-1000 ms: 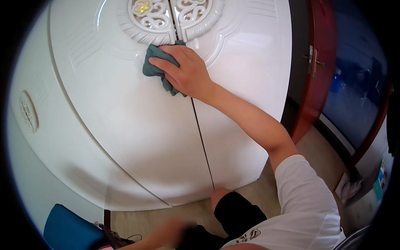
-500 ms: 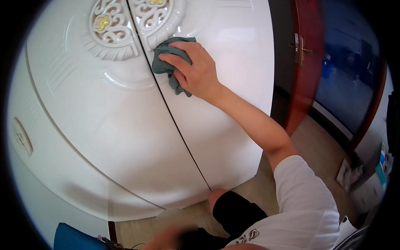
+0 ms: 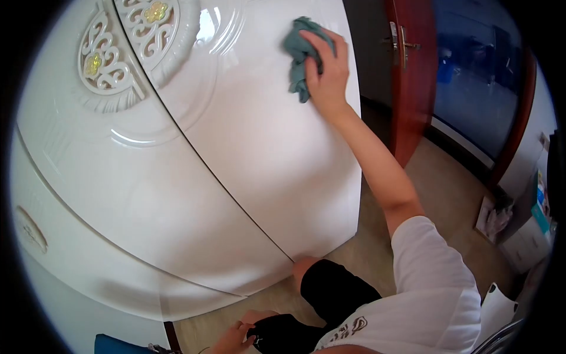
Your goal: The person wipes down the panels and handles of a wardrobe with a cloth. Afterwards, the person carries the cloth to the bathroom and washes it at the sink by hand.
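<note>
My right hand (image 3: 328,74) is closed on a crumpled green cloth (image 3: 299,53), pressed against the right door of a white cabinet (image 3: 247,135) near its outer edge. Carved scrollwork with yellow flowers (image 3: 155,12) decorates the doors on both sides of the dark seam, left of the cloth. Low in the view, my left hand (image 3: 234,337) is beside my knee and the black shorts (image 3: 283,335). Its fingers are partly bent, and whether they hold anything is too unclear to make out.
A reddish-brown door (image 3: 413,82) with a metal handle stands open right of the cabinet. Beyond it is a blue glossy panel (image 3: 477,76). A white drawer unit (image 3: 526,245) is at the right edge, and a blue object (image 3: 118,345) sits at the bottom left.
My right hand and the cloth have moved from the centre seam across the right door to its outer edge. The view has turned right. My left hand stays low by my leg.
</note>
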The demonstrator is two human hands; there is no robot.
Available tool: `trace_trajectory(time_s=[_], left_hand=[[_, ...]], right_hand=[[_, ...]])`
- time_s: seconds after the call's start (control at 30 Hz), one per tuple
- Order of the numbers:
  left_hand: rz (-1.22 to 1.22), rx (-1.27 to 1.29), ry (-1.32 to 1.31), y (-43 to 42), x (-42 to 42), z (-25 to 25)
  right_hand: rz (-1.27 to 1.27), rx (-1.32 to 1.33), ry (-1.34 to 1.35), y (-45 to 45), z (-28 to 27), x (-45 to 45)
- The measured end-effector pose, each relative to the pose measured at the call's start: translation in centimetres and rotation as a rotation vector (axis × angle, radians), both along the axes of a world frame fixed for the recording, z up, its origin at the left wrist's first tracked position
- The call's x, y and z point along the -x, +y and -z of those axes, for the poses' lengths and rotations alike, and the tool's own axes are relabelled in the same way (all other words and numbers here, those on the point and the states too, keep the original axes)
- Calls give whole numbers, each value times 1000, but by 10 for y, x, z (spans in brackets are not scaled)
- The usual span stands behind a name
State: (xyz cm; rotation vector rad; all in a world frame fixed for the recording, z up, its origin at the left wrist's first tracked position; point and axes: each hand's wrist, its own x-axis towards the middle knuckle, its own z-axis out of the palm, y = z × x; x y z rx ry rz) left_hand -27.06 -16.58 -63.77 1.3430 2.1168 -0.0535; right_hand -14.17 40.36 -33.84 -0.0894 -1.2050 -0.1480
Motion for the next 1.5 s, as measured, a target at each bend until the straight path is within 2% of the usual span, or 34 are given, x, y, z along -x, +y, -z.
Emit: trace_trajectory(time_s=[0.1,0.2,0.4,0.5,0.63,0.73,0.8,0.9,0.93,1.0,1.07,1.13,1.2,1.23,1.27,1.33,1.4,1.43,1.47,1.5], left_hand=[[8,-112,-145,-4,-11,-12],[98,-229,-250,-11,-1,19],[226,-339,-83,10,-7,-17],[216,-252,-133,11,-1,-25],[207,-344,-316,48,-2,-17],[351,-475,-142,83,-29,-40],[313,-219,-171,108,-48,-54],[282,-355,-253,124,-64,-37],[267,-374,-259,132,-73,-41],[319,-246,-209,167,-80,-55],[320,-253,-218,174,-93,-66],[319,-251,-223,180,-100,-75],[352,-339,-211,185,-114,-82],[344,-368,-231,184,-80,-75],[338,-294,-222,195,-55,-63],[294,-241,-209,225,-72,-77],[301,-16,4,169,-80,-107],[292,-21,5,165,-82,-109],[302,6,47,204,-83,-132],[309,6,94,203,-84,-126]], right_hand=[[14,65,55,6,14,-7],[-30,111,143,3,19,3],[-76,128,81,-8,16,21],[-158,141,80,-26,17,37],[-100,177,135,-18,23,54],[-157,196,69,-17,20,49],[-188,183,58,-7,14,53],[-235,150,56,-13,7,59],[-250,136,42,-15,6,59],[-181,143,-43,5,18,68],[-228,108,-69,-9,19,75],[-165,5,-151,-22,15,87],[-274,-11,-106,-37,8,95],[-256,-50,-137,-54,14,140],[-223,-70,-158,-54,37,171],[-250,-92,-166,-59,46,179],[-267,-146,-207,-148,48,194],[-279,-137,-196,-161,47,197],[-290,-120,-201,-125,29,199],[-285,-115,-207,-131,31,201]])
